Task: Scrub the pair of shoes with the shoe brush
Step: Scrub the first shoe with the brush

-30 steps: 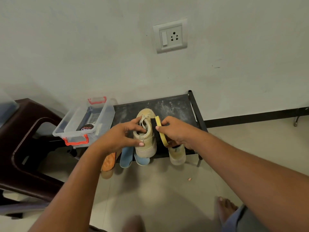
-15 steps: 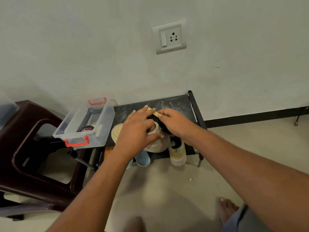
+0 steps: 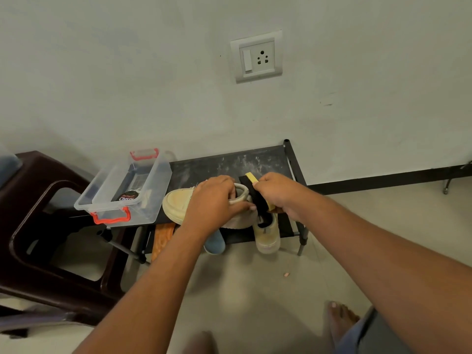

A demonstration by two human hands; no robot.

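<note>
My left hand [image 3: 213, 200] grips a cream sneaker [image 3: 178, 204] by its collar, holding it on its side above the black shoe rack [image 3: 229, 162], toe pointing left. My right hand [image 3: 278, 192] holds the shoe brush [image 3: 255, 192], yellow-backed with black bristles, against the sneaker's heel end. The second cream sneaker [image 3: 267, 236] sits below on the rack's front edge, toe toward me, partly hidden by the brush and my right hand.
A clear plastic box [image 3: 143, 190] with red handles, holding a polish tin [image 3: 129, 196], rests on the rack's left end. A dark brown plastic stool [image 3: 38, 221] stands to the left. An orange sandal [image 3: 163, 236] and a blue slipper [image 3: 215, 242] stick out under the rack. My bare feet are on the tiled floor.
The sneaker went from upright with toe away from me to lying on its side with toe to the left. The brush shifted to the heel end of the shoe.
</note>
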